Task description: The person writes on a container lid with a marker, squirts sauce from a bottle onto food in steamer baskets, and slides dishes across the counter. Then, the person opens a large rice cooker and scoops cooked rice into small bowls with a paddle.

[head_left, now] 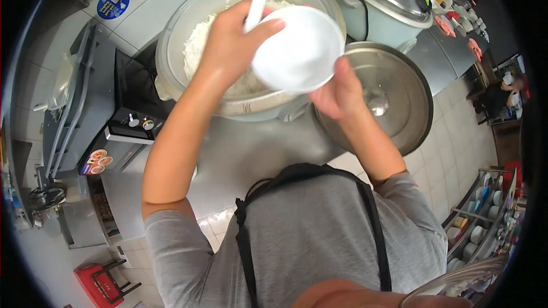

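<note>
A white bowl [299, 50] is tilted toward me above a large rice cooker [171, 28], and its inside looks bare. My right hand [341, 90] grips the bowl by its lower right rim, thumb on the edge. At the bowl's upper left, my left hand [234, 43] is closed around a white rice paddle [257, 0], whose far end runs out of the top of the picture. The left thumb lies over the bowl's rim; the other fingers are mostly hidden. Cooked white rice [197, 45] shows in the cooker, behind my left hand and the bowl.
A large round metal lid [399, 100] lies upturned to the right of the cooker. Behind it stands a second, lidded cooker [377, 14]. A black microwave [134, 88] is on the left. Dish racks [476, 222] stand at lower right; a person sits far right.
</note>
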A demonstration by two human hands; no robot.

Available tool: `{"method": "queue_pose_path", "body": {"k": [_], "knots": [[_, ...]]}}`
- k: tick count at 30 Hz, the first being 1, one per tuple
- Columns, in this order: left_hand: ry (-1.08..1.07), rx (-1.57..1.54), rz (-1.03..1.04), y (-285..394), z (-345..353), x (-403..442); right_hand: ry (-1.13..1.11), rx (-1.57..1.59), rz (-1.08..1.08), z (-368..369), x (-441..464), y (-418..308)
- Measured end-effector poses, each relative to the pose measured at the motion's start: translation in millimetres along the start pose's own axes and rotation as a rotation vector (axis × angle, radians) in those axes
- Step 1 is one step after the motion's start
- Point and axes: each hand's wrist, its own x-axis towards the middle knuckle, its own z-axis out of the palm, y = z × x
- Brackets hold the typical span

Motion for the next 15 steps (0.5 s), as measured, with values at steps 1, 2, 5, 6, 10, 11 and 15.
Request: {"method": "queue_pose_path", "body": {"k": [1, 2, 5, 6, 10, 11, 15], "knots": [[-0.013, -0.029, 0.033, -7, 7, 20, 0.023, 0.054, 0.028, -15, 7, -6], [-0.001, -0.147, -0.09, -14, 5, 39, 0.038, 0.018, -0.041, -27, 14, -13], [0.008, -0.219, -0.353, -29, -6, 80, 0.111, -0.204, -0.258, -61, 44, -33], [-0.044, -0.009, -0.34, -46, -10, 92, 0.159, -0.35, -0.352, -71, 59, -37], [-0.215, 0.929, -0.13, -117, 2, 120, 0.328, -0.513, -0.446, -62, 87, -35], [-0.245, 1.188, -0.035, -124, 10, 121, 0.336, -0.501, -0.474, -60, 91, -35], [-0.437, 1.17, 0.028, -132, 48, 117, 0.329, -0.527, -0.462, -74, 95, -31]]}}
